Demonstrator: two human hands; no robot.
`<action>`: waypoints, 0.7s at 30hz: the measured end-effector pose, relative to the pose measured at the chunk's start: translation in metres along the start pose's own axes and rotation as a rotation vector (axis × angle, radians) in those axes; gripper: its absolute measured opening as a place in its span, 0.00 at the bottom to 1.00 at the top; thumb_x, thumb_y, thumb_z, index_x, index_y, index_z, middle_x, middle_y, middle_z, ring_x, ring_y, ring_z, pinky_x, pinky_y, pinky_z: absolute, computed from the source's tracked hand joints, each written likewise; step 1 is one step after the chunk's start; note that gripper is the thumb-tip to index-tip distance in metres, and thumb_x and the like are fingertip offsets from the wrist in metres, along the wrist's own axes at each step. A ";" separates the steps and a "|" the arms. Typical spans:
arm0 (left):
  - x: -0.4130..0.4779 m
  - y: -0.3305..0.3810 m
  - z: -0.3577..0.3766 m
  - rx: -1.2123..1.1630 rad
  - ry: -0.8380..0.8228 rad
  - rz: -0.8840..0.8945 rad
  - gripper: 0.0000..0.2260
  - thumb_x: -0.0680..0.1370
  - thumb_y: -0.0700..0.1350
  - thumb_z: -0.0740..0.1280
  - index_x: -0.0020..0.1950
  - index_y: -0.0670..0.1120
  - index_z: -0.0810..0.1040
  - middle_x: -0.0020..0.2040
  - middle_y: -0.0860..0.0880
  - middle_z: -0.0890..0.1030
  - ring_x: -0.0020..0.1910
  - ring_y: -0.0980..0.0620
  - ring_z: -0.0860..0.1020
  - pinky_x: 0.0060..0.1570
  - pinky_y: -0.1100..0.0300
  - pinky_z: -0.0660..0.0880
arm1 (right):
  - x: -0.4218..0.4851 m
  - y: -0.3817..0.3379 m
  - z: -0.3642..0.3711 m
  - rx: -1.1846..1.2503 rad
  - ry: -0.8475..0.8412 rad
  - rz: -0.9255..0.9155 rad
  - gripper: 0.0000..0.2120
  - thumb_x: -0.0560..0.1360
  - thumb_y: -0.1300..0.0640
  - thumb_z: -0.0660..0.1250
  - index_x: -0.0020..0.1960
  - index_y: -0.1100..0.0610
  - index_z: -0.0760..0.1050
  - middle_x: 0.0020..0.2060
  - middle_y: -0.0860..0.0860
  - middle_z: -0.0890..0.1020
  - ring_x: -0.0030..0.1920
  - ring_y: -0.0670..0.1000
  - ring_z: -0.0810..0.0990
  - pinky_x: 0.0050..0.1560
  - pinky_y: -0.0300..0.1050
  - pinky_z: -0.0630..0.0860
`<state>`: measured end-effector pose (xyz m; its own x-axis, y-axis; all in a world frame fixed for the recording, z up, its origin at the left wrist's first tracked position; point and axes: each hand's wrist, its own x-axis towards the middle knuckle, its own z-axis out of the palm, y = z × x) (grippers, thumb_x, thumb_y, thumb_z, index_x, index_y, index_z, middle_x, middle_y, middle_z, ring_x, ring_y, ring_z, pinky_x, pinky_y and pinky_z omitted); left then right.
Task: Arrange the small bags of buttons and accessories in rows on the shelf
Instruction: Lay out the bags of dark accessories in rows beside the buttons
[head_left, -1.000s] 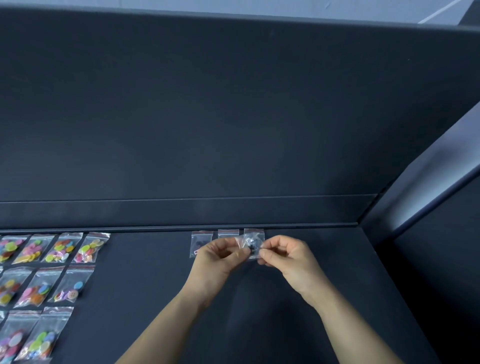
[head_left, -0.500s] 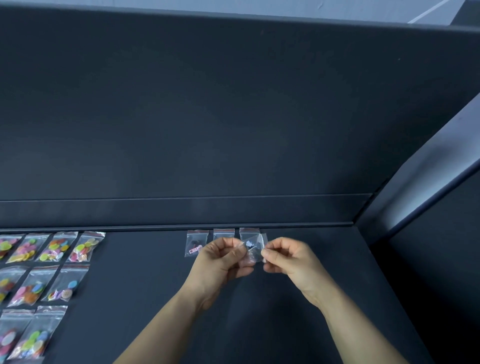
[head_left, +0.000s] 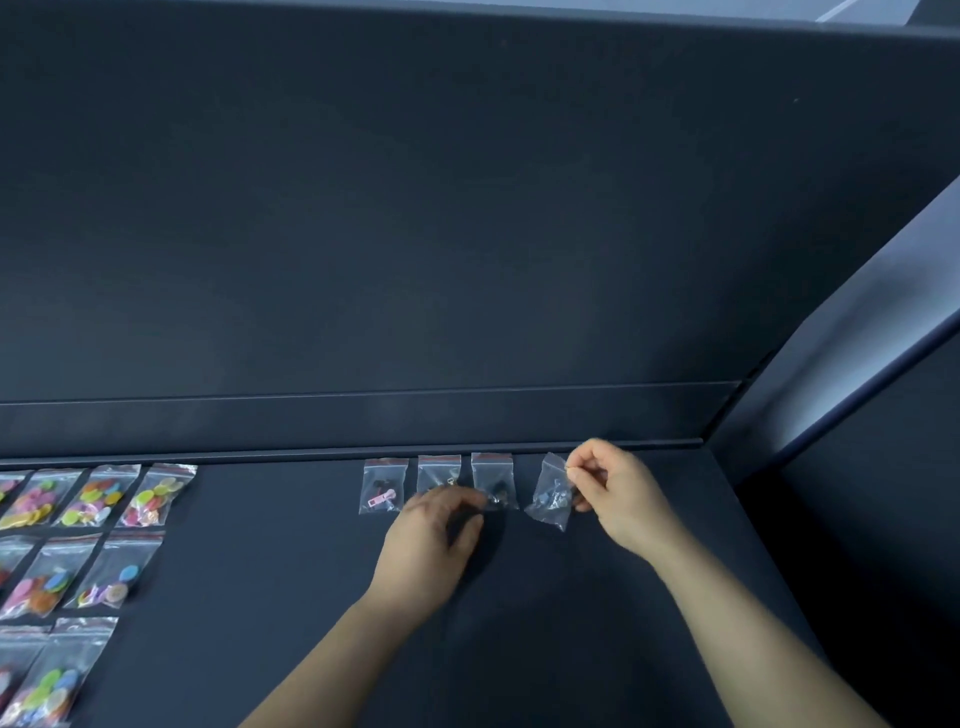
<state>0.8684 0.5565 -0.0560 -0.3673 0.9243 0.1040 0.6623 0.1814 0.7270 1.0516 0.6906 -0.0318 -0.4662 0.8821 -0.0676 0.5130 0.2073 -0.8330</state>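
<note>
Three small clear bags of accessories lie side by side along the shelf's back edge: one with a pink piece (head_left: 382, 486), a second bag (head_left: 439, 470) and a third bag (head_left: 492, 475). My right hand (head_left: 618, 493) pinches a fourth small bag (head_left: 551, 492) by its top corner, just right of that row, tilted and low over the shelf. Below the second and third bags my left hand (head_left: 431, 540) is blurred, fingers loosely curled, fingertips near the third bag's lower edge. I see nothing held in it.
Several larger bags of coloured buttons (head_left: 156, 493) lie in rows at the left of the dark shelf (head_left: 597, 623). A dark back wall rises behind, and a side panel (head_left: 841, 374) closes off the right end.
Both hands held one small bag between them before. Now only my right hand keeps it and has carried it right and down to the row's end. My left hand has let go and dropped back.
</note>
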 end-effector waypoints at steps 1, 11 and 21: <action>0.001 -0.006 0.003 0.135 0.028 0.141 0.09 0.76 0.46 0.65 0.55 0.52 0.80 0.53 0.60 0.80 0.53 0.57 0.74 0.56 0.67 0.67 | 0.006 0.002 -0.002 -0.083 -0.024 -0.019 0.07 0.77 0.64 0.62 0.42 0.56 0.73 0.35 0.52 0.81 0.34 0.50 0.81 0.39 0.49 0.80; 0.010 -0.020 0.020 0.571 -0.027 0.357 0.17 0.76 0.54 0.57 0.62 0.55 0.77 0.61 0.56 0.78 0.64 0.50 0.67 0.62 0.55 0.60 | 0.028 0.021 0.017 -0.393 0.094 -0.240 0.11 0.75 0.58 0.68 0.58 0.55 0.78 0.54 0.47 0.77 0.53 0.49 0.74 0.53 0.41 0.72; 0.009 -0.024 0.024 0.501 -0.038 0.320 0.17 0.77 0.54 0.57 0.63 0.56 0.76 0.63 0.57 0.77 0.65 0.51 0.69 0.63 0.55 0.60 | -0.001 0.041 0.038 -0.584 0.194 -0.307 0.18 0.74 0.47 0.61 0.58 0.53 0.80 0.58 0.47 0.81 0.54 0.53 0.78 0.53 0.50 0.76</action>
<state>0.8648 0.5689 -0.0893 -0.0813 0.9689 0.2337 0.9671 0.0200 0.2537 1.0457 0.6820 -0.0864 -0.5432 0.7953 0.2692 0.7077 0.6062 -0.3628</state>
